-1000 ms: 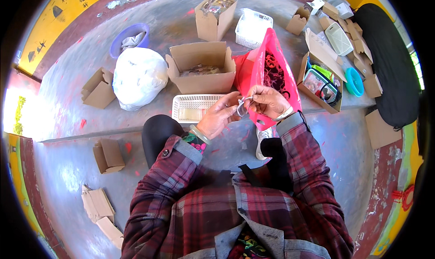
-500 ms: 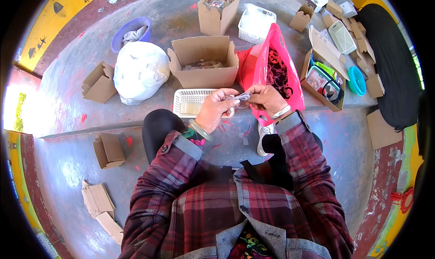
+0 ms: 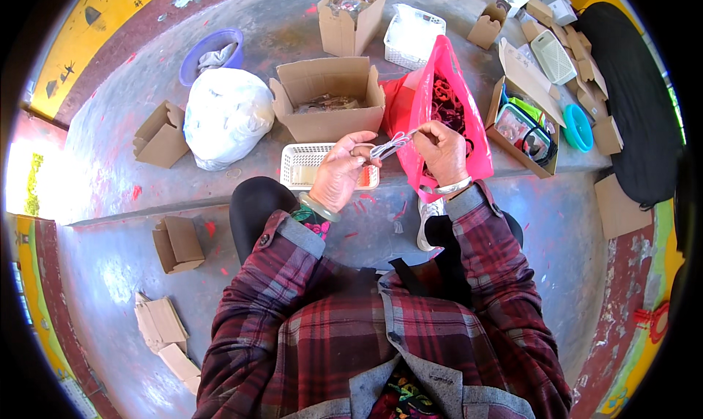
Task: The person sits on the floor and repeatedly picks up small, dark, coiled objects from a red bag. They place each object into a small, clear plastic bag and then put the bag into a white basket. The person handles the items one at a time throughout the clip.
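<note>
A small looped bundle of pale grey cord (image 3: 390, 147) stretches between my two hands. My left hand (image 3: 341, 172) is curled on its left end, thumb and fingers around the loops. My right hand (image 3: 444, 152) pinches the other end, its back turned up. Beneath my left hand sits a white slotted plastic basket (image 3: 293, 157) with a flat tan piece in it. Beside my right hand stands a pink plastic bag (image 3: 477, 144), open and holding dark red and black looped items.
Behind the basket is an open cardboard box (image 3: 340, 126) of small packets. A stuffed white bag (image 3: 227, 119) and a purple basin (image 3: 192, 58) stand left. To the right are a box of goods (image 3: 543, 171) and a turquoise basket (image 3: 578, 130). A step edge (image 3: 146, 212) crosses in front.
My hands have drawn slightly apart, the right one moving right and turning its back upward. The cord bundle now shows more of its loops between them.
</note>
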Demonstrator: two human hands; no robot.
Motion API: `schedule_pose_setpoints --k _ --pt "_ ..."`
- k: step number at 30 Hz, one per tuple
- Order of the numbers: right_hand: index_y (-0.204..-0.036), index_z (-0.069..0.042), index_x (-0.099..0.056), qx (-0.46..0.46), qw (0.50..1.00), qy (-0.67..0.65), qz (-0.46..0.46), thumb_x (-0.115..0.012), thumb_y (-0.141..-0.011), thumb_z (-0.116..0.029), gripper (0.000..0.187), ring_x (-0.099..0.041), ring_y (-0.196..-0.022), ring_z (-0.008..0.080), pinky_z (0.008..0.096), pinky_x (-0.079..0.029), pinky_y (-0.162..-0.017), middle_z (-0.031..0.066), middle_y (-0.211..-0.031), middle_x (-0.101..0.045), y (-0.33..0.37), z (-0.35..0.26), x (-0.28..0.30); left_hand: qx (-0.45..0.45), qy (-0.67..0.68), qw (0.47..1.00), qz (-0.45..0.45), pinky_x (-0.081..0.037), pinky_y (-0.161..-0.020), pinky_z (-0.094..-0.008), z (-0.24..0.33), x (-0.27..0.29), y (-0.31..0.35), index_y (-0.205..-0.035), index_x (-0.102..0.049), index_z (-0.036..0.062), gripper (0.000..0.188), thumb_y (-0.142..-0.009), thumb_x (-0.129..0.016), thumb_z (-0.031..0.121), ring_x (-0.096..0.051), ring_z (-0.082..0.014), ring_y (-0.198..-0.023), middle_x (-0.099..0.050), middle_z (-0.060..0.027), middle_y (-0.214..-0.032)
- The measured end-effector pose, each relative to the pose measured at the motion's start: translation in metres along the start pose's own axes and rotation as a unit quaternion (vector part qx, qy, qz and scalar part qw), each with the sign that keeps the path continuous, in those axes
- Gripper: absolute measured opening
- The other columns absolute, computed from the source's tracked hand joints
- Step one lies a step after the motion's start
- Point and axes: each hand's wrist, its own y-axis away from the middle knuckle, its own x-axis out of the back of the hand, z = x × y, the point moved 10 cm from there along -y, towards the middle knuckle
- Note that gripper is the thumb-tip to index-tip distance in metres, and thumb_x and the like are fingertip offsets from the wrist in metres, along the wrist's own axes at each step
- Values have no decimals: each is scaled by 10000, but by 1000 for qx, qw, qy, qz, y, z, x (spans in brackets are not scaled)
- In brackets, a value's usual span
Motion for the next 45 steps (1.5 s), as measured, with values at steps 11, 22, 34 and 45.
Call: schedule_pose_setpoints --k 11,22,34,45 --pt "-725 18 -632 -19 996 -28 82 -593 -758 -58 92 -507 -549 47 223 -410 -504 4 -568 -558 -21 23 42 -13 30 999 20 -373 -848 -294 15 2 1 -1047 -460 -49 320 -752 -502 68 -536 -194 -828 -569 -114 -818" --pt "-723 11 -626 0 997 -15 77 -585 -747 -45 74 -487 -545 54 234 -401 -497 26 -596 -568 -19 24 38 6 24 998 54 -373 -780 -274 5 15 3 -941 -511 -26 188 -771 -486 50 -504 -181 -775 -523 -80 -806" --pt "-783 24 -632 -34 989 -85 -119 -612 -779 -69 95 -524 -580 55 222 -430 -529 9 -623 -580 -5 23 -16 95 -89 991 -15 -413 -824 -297 -30 -1 2 -1048 -528 -11 255 -889 -477 182 -559 -159 -884 -596 -83 -956" --pt "-793 21 -626 29 989 -13 -146 -635 -759 -60 88 -515 -586 64 247 -436 -555 20 -631 -574 -6 7 7 106 -128 986 4 -440 -798 -262 -43 9 1 -1077 -564 -12 233 -874 -541 98 -570 -138 -906 -615 -70 -988"
